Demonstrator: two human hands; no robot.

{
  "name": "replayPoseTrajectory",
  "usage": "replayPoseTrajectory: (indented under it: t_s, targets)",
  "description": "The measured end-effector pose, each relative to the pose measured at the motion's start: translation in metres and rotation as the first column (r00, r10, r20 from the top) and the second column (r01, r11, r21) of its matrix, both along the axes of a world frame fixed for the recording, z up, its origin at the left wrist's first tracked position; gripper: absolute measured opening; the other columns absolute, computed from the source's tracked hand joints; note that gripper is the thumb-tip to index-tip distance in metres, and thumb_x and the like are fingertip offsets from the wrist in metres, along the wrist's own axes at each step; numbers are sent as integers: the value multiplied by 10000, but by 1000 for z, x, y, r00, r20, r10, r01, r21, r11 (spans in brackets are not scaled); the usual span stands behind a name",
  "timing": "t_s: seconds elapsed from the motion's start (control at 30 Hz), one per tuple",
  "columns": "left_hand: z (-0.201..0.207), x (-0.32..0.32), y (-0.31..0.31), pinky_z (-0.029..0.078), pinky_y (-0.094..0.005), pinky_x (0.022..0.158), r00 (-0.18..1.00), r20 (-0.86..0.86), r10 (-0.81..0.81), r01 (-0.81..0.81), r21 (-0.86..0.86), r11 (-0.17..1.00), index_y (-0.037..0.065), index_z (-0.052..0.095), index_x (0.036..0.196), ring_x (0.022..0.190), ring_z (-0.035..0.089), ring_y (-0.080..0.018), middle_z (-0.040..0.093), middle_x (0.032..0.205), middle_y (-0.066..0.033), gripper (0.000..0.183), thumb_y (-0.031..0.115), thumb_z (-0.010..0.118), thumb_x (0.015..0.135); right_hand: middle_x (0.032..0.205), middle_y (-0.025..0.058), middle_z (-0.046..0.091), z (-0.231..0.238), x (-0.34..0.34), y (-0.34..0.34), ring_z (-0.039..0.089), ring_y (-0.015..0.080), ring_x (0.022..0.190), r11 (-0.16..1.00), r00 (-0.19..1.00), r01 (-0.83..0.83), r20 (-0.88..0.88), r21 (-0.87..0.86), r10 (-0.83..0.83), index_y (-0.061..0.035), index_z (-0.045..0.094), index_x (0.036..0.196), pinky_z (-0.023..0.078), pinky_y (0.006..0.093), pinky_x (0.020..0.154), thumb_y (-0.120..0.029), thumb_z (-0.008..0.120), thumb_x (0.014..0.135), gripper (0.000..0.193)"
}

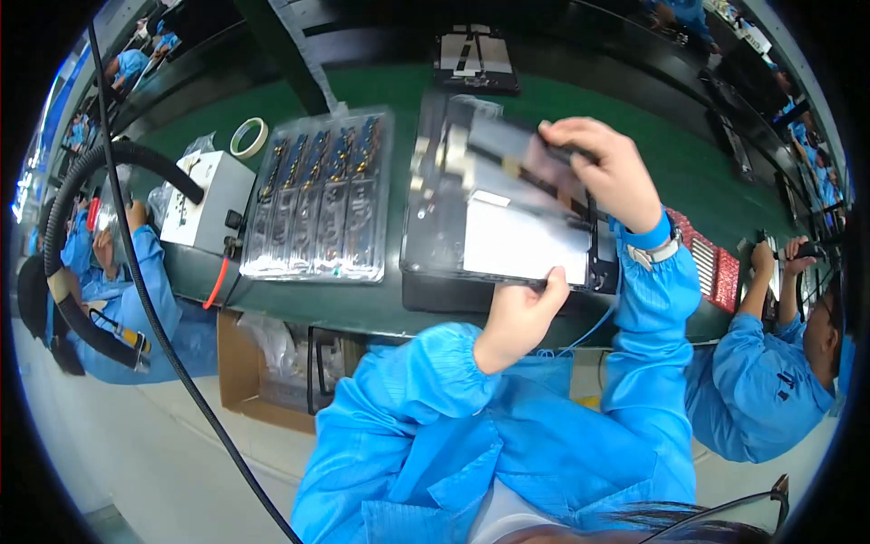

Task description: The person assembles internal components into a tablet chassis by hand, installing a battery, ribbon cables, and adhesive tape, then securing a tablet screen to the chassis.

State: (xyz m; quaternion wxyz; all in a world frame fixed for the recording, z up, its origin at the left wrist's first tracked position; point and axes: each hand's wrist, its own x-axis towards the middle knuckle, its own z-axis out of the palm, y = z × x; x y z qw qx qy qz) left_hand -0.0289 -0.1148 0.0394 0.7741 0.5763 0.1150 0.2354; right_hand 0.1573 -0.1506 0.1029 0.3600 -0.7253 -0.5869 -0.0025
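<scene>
The left fingers (555, 277) pinch the near edge of a flat black rectangular casing (444, 227), below right fingers (580, 133) seemingly closed on a blurred dark thin piece (546, 170), best guided slowly and level.

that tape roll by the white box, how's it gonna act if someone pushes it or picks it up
The tape roll appears to lie flat, so a push would probably slide it rather than roll it. Its wide open middle suggests it's fairly light. Stood on edge, its round rim could let it roll.
</scene>
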Motion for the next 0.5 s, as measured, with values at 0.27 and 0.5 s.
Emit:
replayPoseTrajectory:
  t_s: [0.27,0.5]
  targets:
    - [-52,-4,-29,447,-333,818,974,35,226,-119,-767,631,-20,531,1015,914,549,-166,581,989,-77,175,78,518,870,1061,162,561,-82,-15,24,629,265,766,891,999,-12,-42,-454,-8,2,607,1038,501,329,718,84,438,677,407]
    - [-30,-66,4,387,-353,904,902,-88,-423,144,-862,486,19,498,1135,979,531,-190,580,1026,-80,267,50,473,871,1120,105,526,-90,-39,12,597,250,899,894,980,191,126,-406,-153,-114,606,1088,484,325,759,-8,529,706,404]
